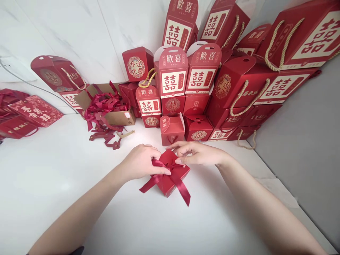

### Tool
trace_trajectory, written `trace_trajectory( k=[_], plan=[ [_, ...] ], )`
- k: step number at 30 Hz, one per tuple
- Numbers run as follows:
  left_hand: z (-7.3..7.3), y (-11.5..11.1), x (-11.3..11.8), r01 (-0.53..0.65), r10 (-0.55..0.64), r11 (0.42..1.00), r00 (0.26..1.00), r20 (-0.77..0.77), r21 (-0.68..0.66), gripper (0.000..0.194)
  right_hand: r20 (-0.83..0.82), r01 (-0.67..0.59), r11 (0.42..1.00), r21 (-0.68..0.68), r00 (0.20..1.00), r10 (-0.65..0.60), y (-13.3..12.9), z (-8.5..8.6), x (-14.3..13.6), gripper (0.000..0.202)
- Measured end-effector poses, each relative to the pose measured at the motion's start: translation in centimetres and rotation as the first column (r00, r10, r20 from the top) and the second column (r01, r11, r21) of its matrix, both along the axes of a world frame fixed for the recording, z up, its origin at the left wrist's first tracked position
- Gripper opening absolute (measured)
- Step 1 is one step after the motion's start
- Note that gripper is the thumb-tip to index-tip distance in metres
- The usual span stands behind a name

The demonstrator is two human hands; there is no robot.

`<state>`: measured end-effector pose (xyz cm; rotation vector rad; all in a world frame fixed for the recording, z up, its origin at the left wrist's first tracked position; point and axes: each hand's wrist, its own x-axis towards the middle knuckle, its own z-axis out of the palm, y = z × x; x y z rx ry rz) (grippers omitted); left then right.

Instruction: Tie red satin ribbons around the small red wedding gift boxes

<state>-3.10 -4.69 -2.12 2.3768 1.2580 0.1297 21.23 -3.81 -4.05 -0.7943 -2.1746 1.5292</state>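
A small red gift box (pixel 162 185) stands on the white table, turned corner-on, with a shiny dark red ribbon (pixel 182 190) tied over its top. Two ribbon tails hang over the near sides. My left hand (pixel 145 161) is closed round a ribbon loop at the box's left, its thumb lying over the knot. At the back right of the box, my right hand (pixel 195 153) has its fingers bent and apart, the thumb touching the ribbon beside the knot. Whether it pinches any ribbon is unclear.
Stacked red gift boxes (pixel 172 83) line the wall behind, several with rope handles. A cardboard box (pixel 123 118) of ribbons stands at the back left, with loose ribbon pieces (pixel 111 136) before it. Red bags (pixel 20 122) lie far left. A grey wall (pixel 305 141) borders the right.
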Motion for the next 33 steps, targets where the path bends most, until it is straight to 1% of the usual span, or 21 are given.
trace_trajectory(
  k=[2, 4, 7, 13, 20, 22, 23, 24, 25, 27, 28, 29, 30, 33],
  plan=[
    [0.3, 0.3, -0.3, 0.031, -0.033, 0.997, 0.999, -0.023, -0.064, 0.069, 0.007, -0.026, 1.000, -0.004, 1.000, 0.026, 0.0, 0.2, 0.1, 0.029],
    [0.5, 0.6, -0.7, 0.067, -0.071, 0.993, 0.997, -0.041, -0.098, 0.070, 0.017, -0.045, 0.999, 0.000, 0.999, 0.045, 0.0, 0.3, 0.2, 0.029],
    [0.4, 0.9, -1.0, 0.107, -0.114, 0.988, 0.992, -0.057, -0.107, 0.069, 0.031, -0.056, 0.998, 0.011, 0.998, 0.055, 0.0, 0.5, 0.3, 0.030],
    [-0.2, 1.1, -1.2, 0.154, -0.159, 0.982, 0.986, -0.044, -0.107, 0.068, 0.042, -0.073, 0.997, 0.031, 0.997, 0.071, 0.0, 0.6, 0.3, 0.029],
    [-0.4, 1.3, -1.4, 0.170, -0.172, 0.980, 0.985, -0.010, -0.105, 0.065, 0.037, -0.073, 0.994, 0.078, 0.997, 0.070, -0.1, 0.4, 0.6, 0.030],
    [-0.6, 1.5, -1.6, 0.156, -0.154, 0.978, 0.988, 0.027, -0.136, 0.061, 0.031, -0.082, 0.993, 0.081, 0.996, 0.080, 0.0, 0.3, 0.7, 0.030],
    [-0.8, 1.7, -1.7, 0.145, -0.136, 0.973, 0.989, 0.064, -0.178, 0.060, 0.027, -0.087, 0.993, 0.081, 0.996, 0.085, 0.0, 0.3, 0.7, 0.030],
    [-1.0, 1.9, -1.9, 0.140, -0.115, 0.959, 0.987, 0.115, -0.245, 0.058, 0.023, -0.092, 0.992, 0.081, 0.996, 0.091, 0.0, 0.3, 0.7, 0.030],
    [-1.2, 2.1, -2.0, 0.149, -0.094, 0.931, 0.980, 0.176, -0.332, 0.058, 0.019, -0.094, 0.992, 0.081, 0.995, 0.093, 0.0, 0.3, 0.7, 0.030],
    [-1.7, 2.6, -2.1, 0.209, -0.055, 0.842, 0.950, 0.307, -0.497, 0.058, 0.012, -0.094, 0.993, 0.077, 0.996, 0.093, 0.1, 0.2, 0.7, 0.030],
    [-2.0, 2.8, -2.2, 0.247, -0.042, 0.799, 0.933, 0.358, -0.548, 0.058, 0.010, -0.093, 0.993, 0.072, 0.996, 0.092, 0.1, 0.2, 0.7, 0.030],
    [-2.2, 2.9, -2.2, 0.278, -0.037, 0.771, 0.918, 0.396, -0.573, 0.059, 0.007, -0.093, 0.993, 0.066, 0.996, 0.093, 0.1, 0.2, 0.7, 0.030],
    [-2.3, 3.1, -2.2, 0.297, -0.036, 0.760, 0.907, 0.419, -0.578, 0.059, 0.003, -0.095, 0.994, 0.057, 0.995, 0.095, 0.1, 0.2, 0.6, 0.030],
    [-2.3, 3.3, -2.4, 0.311, -0.052, 0.773, 0.900, 0.433, -0.553, 0.057, -0.023, -0.111, 0.994, 0.018, 0.993, 0.111, 0.1, 0.2, 0.6, 0.032]
  ],
)
